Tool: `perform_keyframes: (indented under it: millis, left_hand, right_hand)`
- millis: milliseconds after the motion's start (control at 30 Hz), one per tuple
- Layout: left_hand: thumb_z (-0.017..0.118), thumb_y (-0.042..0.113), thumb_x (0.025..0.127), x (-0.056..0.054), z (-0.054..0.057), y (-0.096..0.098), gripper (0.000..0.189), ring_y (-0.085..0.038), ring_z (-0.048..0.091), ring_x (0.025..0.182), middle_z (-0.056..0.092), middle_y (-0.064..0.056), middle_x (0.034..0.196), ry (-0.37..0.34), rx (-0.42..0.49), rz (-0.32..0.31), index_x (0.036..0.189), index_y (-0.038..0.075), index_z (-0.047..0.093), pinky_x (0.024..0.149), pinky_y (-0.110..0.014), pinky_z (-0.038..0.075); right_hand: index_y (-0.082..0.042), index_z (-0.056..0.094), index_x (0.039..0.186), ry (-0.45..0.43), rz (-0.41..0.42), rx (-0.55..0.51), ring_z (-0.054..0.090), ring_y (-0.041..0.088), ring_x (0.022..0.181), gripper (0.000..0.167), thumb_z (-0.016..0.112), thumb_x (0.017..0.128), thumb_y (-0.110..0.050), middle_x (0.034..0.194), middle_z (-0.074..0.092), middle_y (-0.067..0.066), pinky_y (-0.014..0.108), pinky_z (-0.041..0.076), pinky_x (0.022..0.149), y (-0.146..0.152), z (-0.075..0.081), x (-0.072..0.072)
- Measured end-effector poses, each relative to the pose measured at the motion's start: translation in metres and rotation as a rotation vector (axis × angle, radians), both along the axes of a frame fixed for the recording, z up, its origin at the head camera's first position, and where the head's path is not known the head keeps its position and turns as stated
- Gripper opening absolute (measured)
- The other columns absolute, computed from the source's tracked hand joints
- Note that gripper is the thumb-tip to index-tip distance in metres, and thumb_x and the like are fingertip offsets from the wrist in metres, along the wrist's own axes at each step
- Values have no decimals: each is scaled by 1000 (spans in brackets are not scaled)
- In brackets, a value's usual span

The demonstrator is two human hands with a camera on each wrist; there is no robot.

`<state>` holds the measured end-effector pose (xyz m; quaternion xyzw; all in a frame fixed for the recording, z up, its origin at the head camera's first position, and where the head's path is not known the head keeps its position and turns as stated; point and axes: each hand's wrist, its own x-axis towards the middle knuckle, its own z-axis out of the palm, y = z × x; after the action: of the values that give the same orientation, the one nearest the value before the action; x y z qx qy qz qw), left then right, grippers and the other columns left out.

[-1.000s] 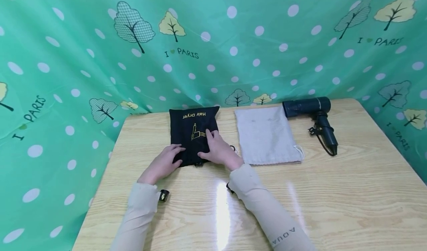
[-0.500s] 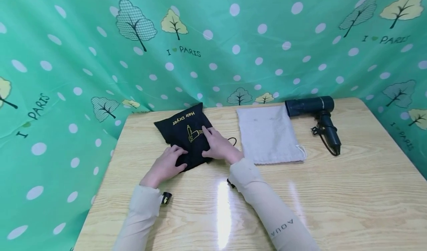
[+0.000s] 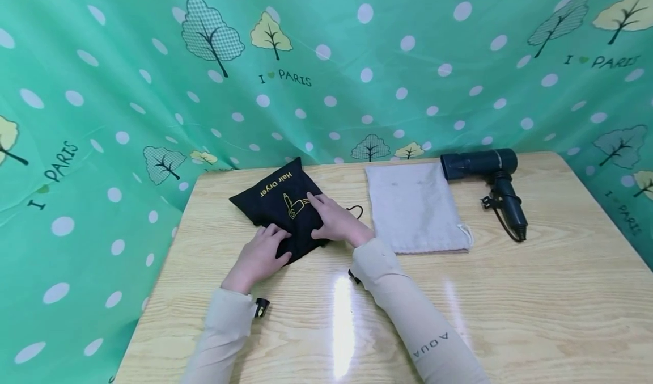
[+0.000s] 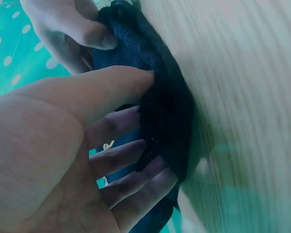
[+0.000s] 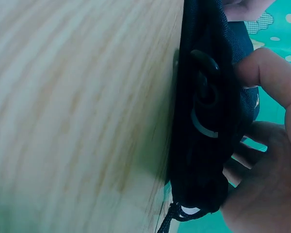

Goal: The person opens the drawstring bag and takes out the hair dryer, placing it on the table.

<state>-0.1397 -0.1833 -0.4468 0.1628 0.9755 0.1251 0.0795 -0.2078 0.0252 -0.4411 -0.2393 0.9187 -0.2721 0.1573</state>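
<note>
A black drawstring bag [image 3: 295, 232] printed "Hair Dryer" lies turned at a slant on the left part of the table. My left hand [image 3: 261, 254] grips its near left edge, the thumb on the near side and the fingers over the top, as the left wrist view shows. On the bag's right side, my right hand [image 3: 334, 220] holds it between thumb and spread fingers. Through the bag's mouth in the right wrist view, a dark glossy thing with a pale curved band [image 5: 203, 125] shows. A black cord [image 5: 170, 213] hangs at that end.
A light grey cloth drawstring bag [image 3: 415, 211] lies flat to the right. Its far corner meets a dark hair dryer [image 3: 479, 164] with its cord wrapped round the handle. The wooden table [image 3: 510, 316] ends at a green polka-dot curtain [image 3: 331, 89].
The black bag has turned counterclockwise, its far edge swinging left and its near edge slightly towards me. Both hands have stayed on it, the left shifting a little nearer and to the right.
</note>
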Motion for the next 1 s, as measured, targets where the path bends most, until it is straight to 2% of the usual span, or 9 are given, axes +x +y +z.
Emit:
perform_keyframes:
  millis: [367, 667, 800, 900, 1000]
  left_hand:
    - [70, 26, 92, 9, 1, 8, 41, -31, 51, 110, 57, -12, 123, 28, -27, 8, 125, 4, 64, 88, -48, 53]
    - [67, 29, 93, 12, -2, 18, 41, -31, 50, 108, 56, -12, 119, 64, -58, 26, 125, 4, 64, 89, -46, 52]
    - [66, 30, 94, 12, -2, 18, 41, -31, 51, 111, 57, -12, 122, 47, -15, 50, 127, 6, 63, 89, -48, 52]
    - [65, 29, 95, 10, 0, 11, 40, -31, 54, 117, 58, -11, 126, 50, 44, 78, 130, 8, 61, 89, -52, 52]
    - [64, 27, 97, 4, 6, 1, 37, -32, 57, 119, 59, -11, 127, 106, 114, 119, 129, 11, 60, 87, -55, 53]
  right_hand:
    - [-12, 18, 159, -10, 34, -21, 33, 30, 145, 93, 75, 86, -17, 161, 27, 13, 41, 39, 113, 0, -4, -6]
    - [-14, 19, 159, -63, 98, -75, 26, 28, 149, 86, 71, 91, -13, 163, 24, 11, 41, 33, 117, 8, 2, -13]
    - [-11, 25, 158, -25, 115, -103, 25, 29, 149, 77, 68, 94, -15, 161, 28, 13, 43, 27, 120, 15, 2, -10]
    - [-10, 28, 156, 1, 85, -135, 29, 30, 148, 73, 67, 96, -23, 159, 32, 14, 44, 28, 120, 19, -1, -3]
    - [-10, 32, 155, 29, 40, -178, 33, 28, 145, 72, 67, 96, -29, 156, 35, 14, 43, 30, 119, 20, -3, 4]
